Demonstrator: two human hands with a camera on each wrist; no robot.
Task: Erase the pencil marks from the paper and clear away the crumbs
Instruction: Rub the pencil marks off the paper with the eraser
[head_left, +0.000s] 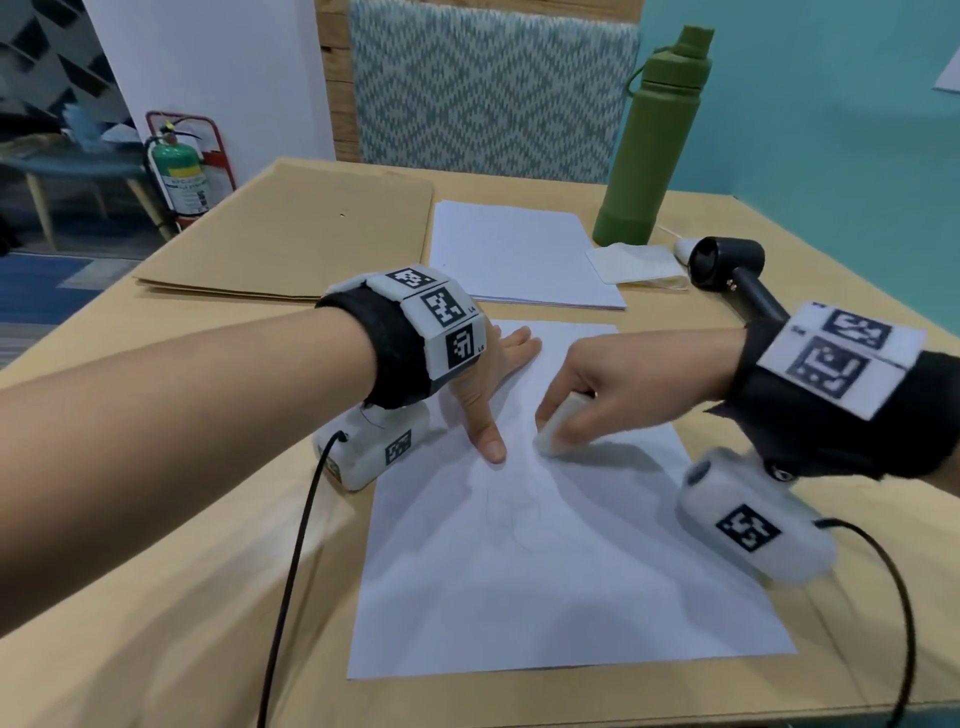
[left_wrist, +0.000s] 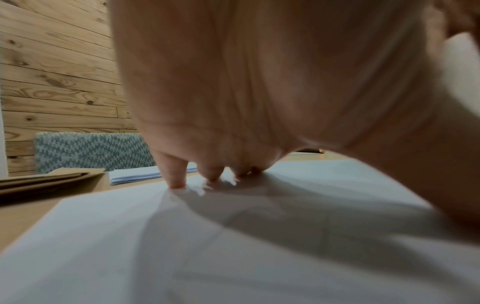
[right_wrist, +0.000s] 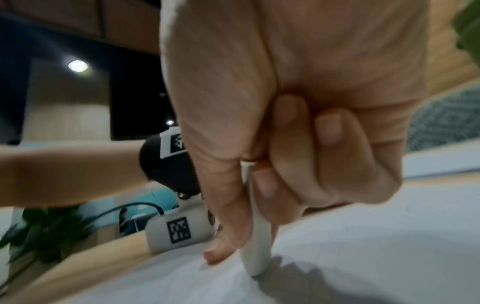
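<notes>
One sheet of paper (head_left: 545, 571) lies flat on the bench (head_left: 156, 519), its near edge just short of the near edge of the bench and its long sides running toward the far edge. Faint pencil marks (head_left: 514, 514) are visible near the middle of the sheet. The left hand (head_left: 480, 384) rests on the far left part of the paper, fingers straight and spread, fingertips (left_wrist: 178, 183) and thumb pressing the sheet down; it holds nothing. The right hand (head_left: 597, 384) pinches one white eraser (head_left: 558, 423) between thumb and curled fingers, with the eraser's lower end touching the paper just beside the left thumb. In the right wrist view the eraser (right_wrist: 255, 242) stands nearly upright with its tip on the sheet. The near half of the paper and the bare bench strips along its left and right edges are uncovered. Toward the far edge of the bench lie one stack of white sheets (head_left: 519, 254), just beyond the far edge of the paper, and one stack of brown card (head_left: 291, 234) at the far left corner. At the far right stand one green bottle (head_left: 654, 145), one folded white cloth (head_left: 639, 262) beside its base, and one black handheld blower (head_left: 732, 270) near the right edge. Crumbs are too small to discern.
</notes>
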